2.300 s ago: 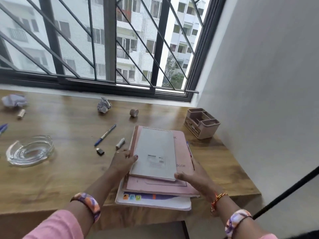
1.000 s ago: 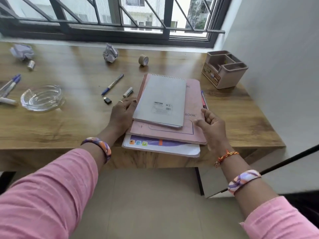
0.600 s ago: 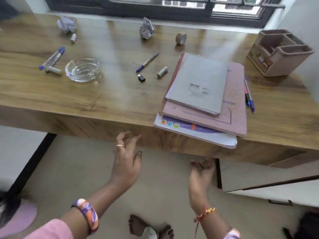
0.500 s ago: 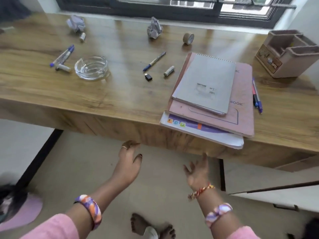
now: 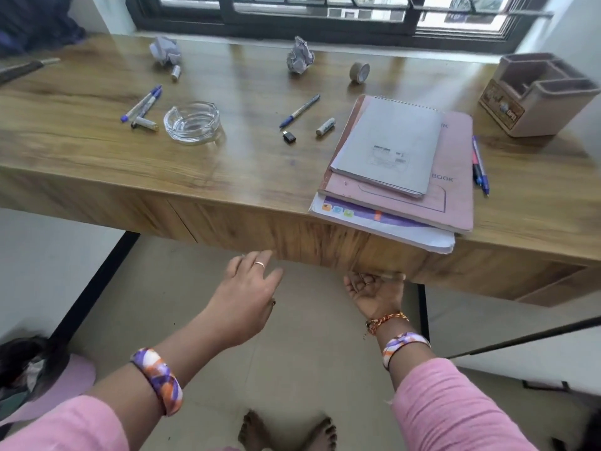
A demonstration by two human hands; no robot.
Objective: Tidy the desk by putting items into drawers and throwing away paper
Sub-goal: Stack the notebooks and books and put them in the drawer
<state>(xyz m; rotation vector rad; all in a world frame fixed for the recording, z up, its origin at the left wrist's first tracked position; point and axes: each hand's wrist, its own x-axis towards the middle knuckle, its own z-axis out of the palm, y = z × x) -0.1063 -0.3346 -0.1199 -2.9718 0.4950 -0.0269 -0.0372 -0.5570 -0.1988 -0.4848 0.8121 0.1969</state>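
Both our hands were below the desk [image 5: 227, 177] front edge. Our left hand [image 5: 248, 296] hung palm down, fingers loose and apart, holding nothing. Our right hand [image 5: 374, 289] was palm up, fingers curled up under the drawer front [image 5: 325, 242]; actual grip, can't tell. Book stack [image 5: 403, 164] overhung that edge; crumpled paper [image 5: 300, 58] sat near the window.

On the bench [image 5: 81, 151]: two crumpled paper balls [image 5: 165, 50] [image 5: 300, 58]; one tape roll [image 5: 359, 72]; one glass ashtray [image 5: 192, 122]; three stacked books [image 5: 390, 148] [image 5: 453, 177] [image 5: 383, 224]; five pens or markers [image 5: 141, 103] [image 5: 144, 123] [image 5: 299, 111] [image 5: 475, 164] [image 5: 482, 177]; two small cylinders [image 5: 175, 73] [image 5: 325, 126]; one black adapter [image 5: 288, 137]; one desk organiser [image 5: 536, 92].
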